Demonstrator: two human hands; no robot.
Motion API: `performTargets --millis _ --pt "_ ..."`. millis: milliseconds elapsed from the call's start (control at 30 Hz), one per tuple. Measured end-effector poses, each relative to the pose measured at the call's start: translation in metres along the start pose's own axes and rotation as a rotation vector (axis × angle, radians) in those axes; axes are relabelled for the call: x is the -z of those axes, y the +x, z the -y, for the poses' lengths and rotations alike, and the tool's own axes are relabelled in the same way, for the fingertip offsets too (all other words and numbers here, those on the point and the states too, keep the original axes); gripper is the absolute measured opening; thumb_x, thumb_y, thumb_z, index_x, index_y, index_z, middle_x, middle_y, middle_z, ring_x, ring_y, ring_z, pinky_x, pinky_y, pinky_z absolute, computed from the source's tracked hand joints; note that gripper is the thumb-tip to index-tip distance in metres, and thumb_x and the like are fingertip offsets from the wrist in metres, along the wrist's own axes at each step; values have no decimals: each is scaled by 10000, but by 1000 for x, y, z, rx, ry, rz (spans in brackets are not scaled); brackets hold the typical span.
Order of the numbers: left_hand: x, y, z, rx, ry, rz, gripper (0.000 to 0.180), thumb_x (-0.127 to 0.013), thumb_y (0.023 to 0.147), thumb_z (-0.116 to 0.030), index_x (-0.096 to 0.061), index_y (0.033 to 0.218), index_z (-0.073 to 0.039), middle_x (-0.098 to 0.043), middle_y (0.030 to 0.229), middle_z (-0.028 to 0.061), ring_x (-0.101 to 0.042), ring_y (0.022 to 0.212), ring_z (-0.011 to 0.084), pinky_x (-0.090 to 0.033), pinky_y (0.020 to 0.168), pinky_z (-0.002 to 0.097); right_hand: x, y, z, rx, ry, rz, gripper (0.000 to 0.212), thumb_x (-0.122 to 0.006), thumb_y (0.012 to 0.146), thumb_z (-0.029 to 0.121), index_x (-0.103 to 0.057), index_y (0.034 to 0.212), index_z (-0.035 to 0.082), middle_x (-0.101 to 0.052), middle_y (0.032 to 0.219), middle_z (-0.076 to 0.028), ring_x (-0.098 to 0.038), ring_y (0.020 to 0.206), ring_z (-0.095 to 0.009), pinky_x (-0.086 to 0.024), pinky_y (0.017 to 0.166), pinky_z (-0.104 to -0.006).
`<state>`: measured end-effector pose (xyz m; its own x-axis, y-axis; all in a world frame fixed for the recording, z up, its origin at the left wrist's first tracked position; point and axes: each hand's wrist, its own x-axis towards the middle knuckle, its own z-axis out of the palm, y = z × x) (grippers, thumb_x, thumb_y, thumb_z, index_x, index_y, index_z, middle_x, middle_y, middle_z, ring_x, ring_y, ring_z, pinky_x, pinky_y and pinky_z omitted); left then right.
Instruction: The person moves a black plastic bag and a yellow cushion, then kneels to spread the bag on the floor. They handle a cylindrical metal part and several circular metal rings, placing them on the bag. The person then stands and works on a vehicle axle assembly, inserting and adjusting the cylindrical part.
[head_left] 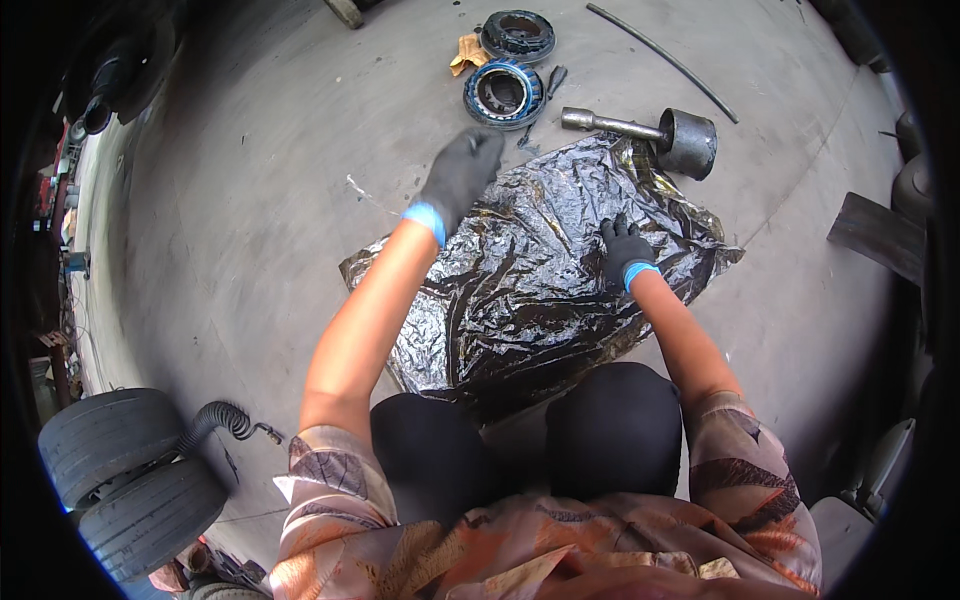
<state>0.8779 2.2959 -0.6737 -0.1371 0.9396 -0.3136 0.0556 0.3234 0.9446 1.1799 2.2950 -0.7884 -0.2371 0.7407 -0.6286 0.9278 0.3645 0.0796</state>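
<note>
A crumpled, shiny black plastic sheet (530, 270) lies spread on the floor before my knees. My left hand (462, 178), in a black glove with a blue cuff showing at the wrist, is closed over the sheet's far left side. Whatever its fingers hold, if anything, is hidden. On the right part of the sheet my right hand (625, 248), gloved the same way, rests with its fingers stretched out. Just beyond my left hand sits a roller bearing (504, 92) smeared with blue grease. A second dark, greasy bearing (518, 36) lies behind it.
A heavy metal socket tool (688, 143) lies at the sheet's far right edge. Beside the bearings are a dark brush (556, 80) and a brown scrap (468, 54). A long rod (665, 60) lies far right. Tyres (110, 445) and a coiled hose (225, 418) are at left.
</note>
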Motion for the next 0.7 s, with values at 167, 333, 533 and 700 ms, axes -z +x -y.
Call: performTargets --millis 167,333,533,700 --pt "-14 -215 -60 -263 742 384 285 -531 926 -254 -570 1148 -79 -629 981 137 -625 883 248 -507 767 373 -1 2 -2 20 -34 3 754 -578 811 280 -237 1464 117 -205 1513 -209 -380 1302 -418 -408 1024 -421" --pt "-41 -279 -30 -79 1246 468 280 -561 845 -322 -584 953 -65 -611 834 111 -625 730 261 -488 615 404 1 10 -2 78 -27 -3 811 -642 779 367 -264 1450 113 -223 1491 -242 -440 1248 -416 -399 1028 -425" --pt "-30 -299 -17 -38 1409 463 262 -598 807 -229 -603 1012 -66 -624 866 80 -632 811 228 -474 637 366 27 21 -4 92 -124 118 601 -573 816 271 -402 1379 149 -425 1371 -241 -509 1188 -384 -428 984 -441" --pt "-19 -320 -28 187 1422 532 281 -607 804 -190 -601 1068 -96 -637 982 67 -639 921 246 -482 715 393 91 -52 58 69 -155 -486 333 -522 871 301 -558 1143 111 -630 985 -156 -627 913 -342 -488 787 -476"
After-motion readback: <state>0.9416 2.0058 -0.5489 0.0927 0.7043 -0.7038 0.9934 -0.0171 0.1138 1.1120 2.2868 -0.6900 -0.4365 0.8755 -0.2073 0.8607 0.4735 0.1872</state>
